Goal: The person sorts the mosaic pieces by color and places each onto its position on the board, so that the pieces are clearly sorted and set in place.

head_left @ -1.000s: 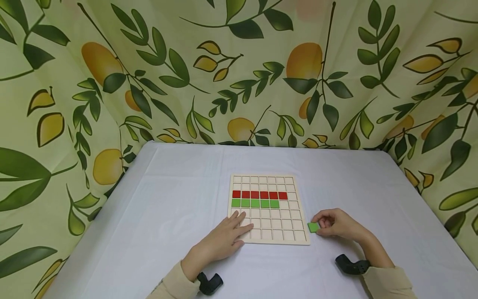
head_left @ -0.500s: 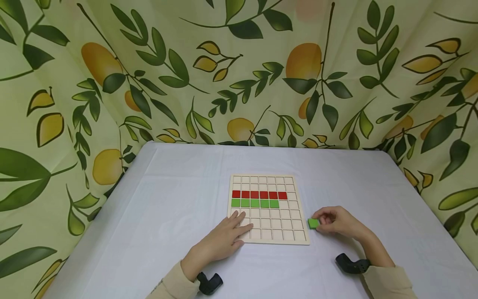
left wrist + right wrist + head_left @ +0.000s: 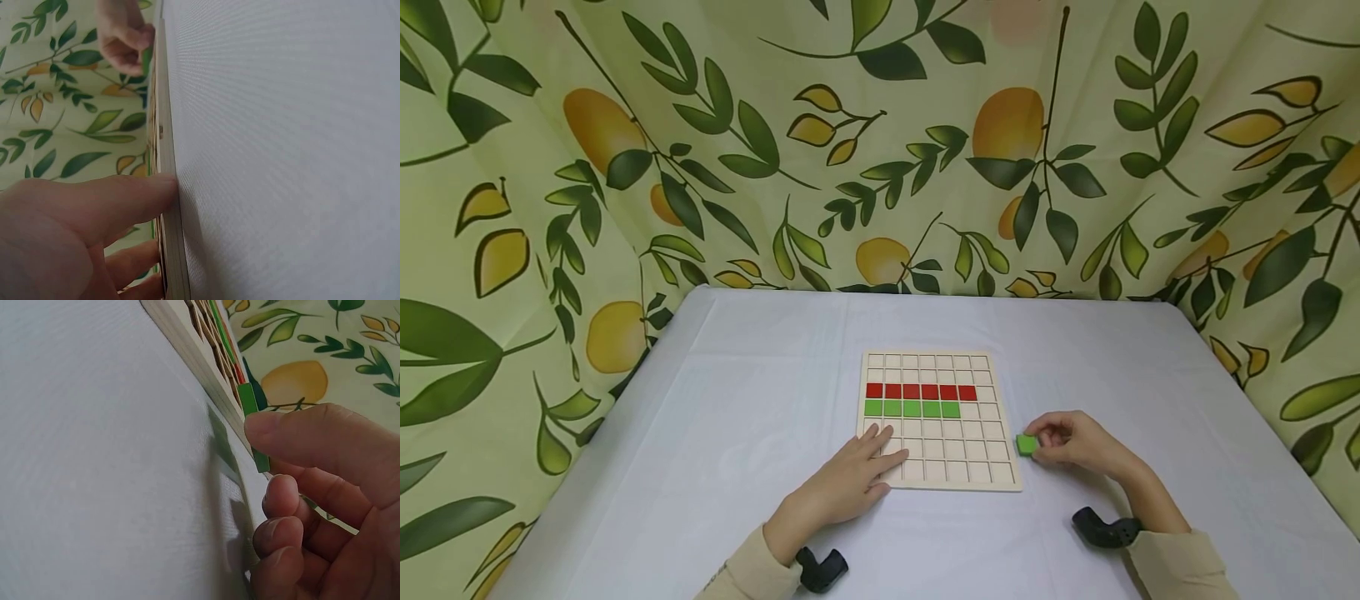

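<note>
A pale wooden grid board (image 3: 955, 450) lies on the table, one row partly filled with red square tiles (image 3: 912, 391) and the row below it partly filled with green square tiles (image 3: 912, 408). My left hand (image 3: 857, 467) rests with spread fingers on the board's lower left corner; in the left wrist view its thumb (image 3: 137, 197) lies against the board's edge. Just right of the board, my right hand (image 3: 1078, 446) pinches a single green tile (image 3: 1027, 445) between thumb and fingers. In the right wrist view this tile (image 3: 248, 398) is held above the cloth, beside the board's side.
A white cloth (image 3: 760, 400) covers the table. Behind it hangs a curtain (image 3: 925, 192) printed with leaves and fruit. Black curved devices sit at the left wrist (image 3: 822, 570) and the right wrist (image 3: 1107, 528).
My right hand has raised the green tile slightly and shifted it a little away from me, still beside the board. The left hand has stayed in place.
</note>
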A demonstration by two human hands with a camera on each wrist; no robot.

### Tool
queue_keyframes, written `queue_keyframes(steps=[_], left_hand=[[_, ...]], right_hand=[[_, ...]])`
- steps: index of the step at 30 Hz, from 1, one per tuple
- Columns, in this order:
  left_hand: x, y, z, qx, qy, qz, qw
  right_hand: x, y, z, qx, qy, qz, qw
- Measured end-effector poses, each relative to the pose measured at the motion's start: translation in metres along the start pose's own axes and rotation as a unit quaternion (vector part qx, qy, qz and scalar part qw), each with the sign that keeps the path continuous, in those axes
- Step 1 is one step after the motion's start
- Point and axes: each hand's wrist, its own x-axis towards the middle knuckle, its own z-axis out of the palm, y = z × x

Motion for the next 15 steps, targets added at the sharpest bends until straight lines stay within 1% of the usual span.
queue_keyframes(steps=[9, 15], left_hand=[[0.0000, 0.0002, 0.0001, 0.003, 0.002, 0.001, 1.0000], [0.0003, 0.0007, -0.0001, 0.006, 0.002, 0.000, 1.0000]], right_hand=[[0.0055, -0.0021, 0.0015, 0.003, 0.004, 0.005, 1.0000], [0.0093, -0.0042, 0.0021, 0.002, 0.006, 0.001, 1.0000]])
